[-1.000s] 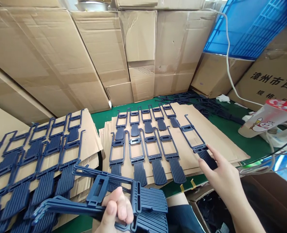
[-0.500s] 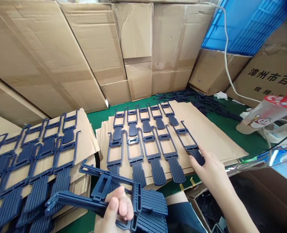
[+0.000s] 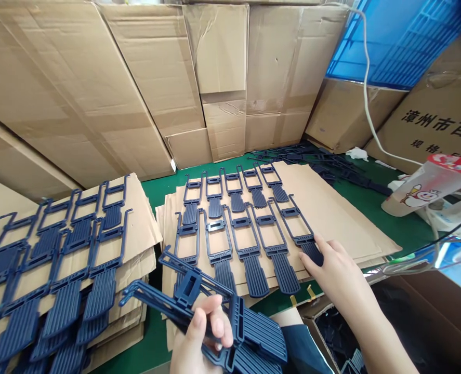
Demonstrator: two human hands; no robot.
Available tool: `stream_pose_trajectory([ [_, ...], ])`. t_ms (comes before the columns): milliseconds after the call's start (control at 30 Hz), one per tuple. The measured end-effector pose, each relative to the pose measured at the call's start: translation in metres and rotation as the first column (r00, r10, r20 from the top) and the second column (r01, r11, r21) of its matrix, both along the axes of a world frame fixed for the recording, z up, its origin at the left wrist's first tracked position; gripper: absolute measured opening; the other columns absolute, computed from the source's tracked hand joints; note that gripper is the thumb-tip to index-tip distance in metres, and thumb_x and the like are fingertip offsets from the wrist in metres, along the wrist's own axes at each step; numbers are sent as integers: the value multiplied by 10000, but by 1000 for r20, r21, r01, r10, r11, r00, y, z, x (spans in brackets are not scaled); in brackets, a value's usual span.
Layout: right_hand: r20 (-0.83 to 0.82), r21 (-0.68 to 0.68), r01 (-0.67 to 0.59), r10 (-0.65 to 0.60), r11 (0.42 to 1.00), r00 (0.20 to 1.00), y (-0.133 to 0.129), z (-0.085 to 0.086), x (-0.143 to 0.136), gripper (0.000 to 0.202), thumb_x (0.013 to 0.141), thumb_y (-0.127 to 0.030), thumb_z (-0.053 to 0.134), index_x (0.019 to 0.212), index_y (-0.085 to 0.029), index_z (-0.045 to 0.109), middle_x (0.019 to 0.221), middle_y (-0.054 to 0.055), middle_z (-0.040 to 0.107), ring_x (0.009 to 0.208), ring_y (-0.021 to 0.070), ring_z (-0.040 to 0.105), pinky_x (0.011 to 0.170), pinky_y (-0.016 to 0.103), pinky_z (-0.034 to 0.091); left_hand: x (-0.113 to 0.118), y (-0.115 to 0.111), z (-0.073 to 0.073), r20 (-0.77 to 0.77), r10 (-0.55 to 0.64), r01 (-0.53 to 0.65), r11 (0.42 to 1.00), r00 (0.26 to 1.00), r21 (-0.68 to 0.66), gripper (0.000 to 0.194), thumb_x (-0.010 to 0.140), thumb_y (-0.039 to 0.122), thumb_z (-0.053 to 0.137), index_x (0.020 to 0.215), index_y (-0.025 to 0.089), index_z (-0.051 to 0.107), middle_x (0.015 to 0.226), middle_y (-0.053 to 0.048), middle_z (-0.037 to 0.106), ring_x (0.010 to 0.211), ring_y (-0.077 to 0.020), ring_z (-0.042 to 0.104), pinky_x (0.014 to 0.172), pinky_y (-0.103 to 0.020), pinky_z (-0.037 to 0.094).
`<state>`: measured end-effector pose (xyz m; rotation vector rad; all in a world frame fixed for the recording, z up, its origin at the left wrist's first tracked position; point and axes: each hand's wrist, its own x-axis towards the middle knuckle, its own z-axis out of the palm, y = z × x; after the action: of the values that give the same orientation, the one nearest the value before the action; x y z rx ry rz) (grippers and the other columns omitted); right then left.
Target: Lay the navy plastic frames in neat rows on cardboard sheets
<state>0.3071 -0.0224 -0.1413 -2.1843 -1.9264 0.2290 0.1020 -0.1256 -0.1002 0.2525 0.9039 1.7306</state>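
The left hand (image 3: 201, 340) is clenched around a stack of dark blue plastic clip parts (image 3: 218, 317), each a long open frame ending in a ribbed paddle; the stack is held low at the near edge of view, frames pointing up and to the left, paddles toward the right. The right hand (image 3: 337, 270) lies flat with its fingers spread loosely, fingertips pressing on the ribbed end of a single dark blue plastic clip part (image 3: 298, 226), grasping nothing. That part lies on a flat sheet of brown corrugated cardboard (image 3: 331, 208), as the rightmost piece of the nearer row.

On the same sheet, two rows of identical blue parts (image 3: 234, 218) lie side by side, frames pointing away from the person. The sheet tops a small pile of cardboard on the green tabletop (image 3: 370, 208). To the left, a second cardboard pile (image 3: 140, 223) carries more rows of the parts. A loose heap of blue parts (image 3: 324, 161) lies at the far edge of the tabletop. Tall brown cardboard boxes (image 3: 222, 78) stand behind. At the right are a plastic drink cup with a red straw (image 3: 429, 184), a white cable (image 3: 366, 93) and a blue plastic crate (image 3: 402, 41).
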Motion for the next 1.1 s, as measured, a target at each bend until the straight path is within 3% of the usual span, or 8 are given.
stream_pose_trajectory([
  [233,-6,39,-26,27,999,1000,1,-5,3,585,827,-464,420,1272,-87,474,1057,120,552,979,260,538,790,341,457,6,-1,1,68,-110,114,992,992,-59,241,606,389,772,705,177,713,483,32,529,416,-33,499,431,-125,363],
  [467,-18,65,-44,45,997,999,-1,-9,6,575,817,-468,452,1254,-96,484,1039,110,563,972,258,546,733,328,466,4,-2,-2,67,-141,145,988,988,-53,230,648,386,743,681,165,689,495,27,526,410,-31,471,414,-125,322],
  [667,-4,87,-91,92,992,996,-1,-12,9,554,832,-463,436,1253,-106,477,1055,103,556,984,251,544,744,330,467,5,2,-6,147,-236,232,972,961,45,250,700,352,708,585,153,611,493,38,495,419,-32,475,421,-132,294],
  [1100,-11,115,-133,135,984,991,-4,-15,15,534,845,-466,425,1255,-130,481,1035,97,554,963,244,552,740,322,463,4,6,-15,156,-258,247,965,953,87,270,746,342,668,586,145,576,496,44,470,414,-26,460,413,-132,287],
])
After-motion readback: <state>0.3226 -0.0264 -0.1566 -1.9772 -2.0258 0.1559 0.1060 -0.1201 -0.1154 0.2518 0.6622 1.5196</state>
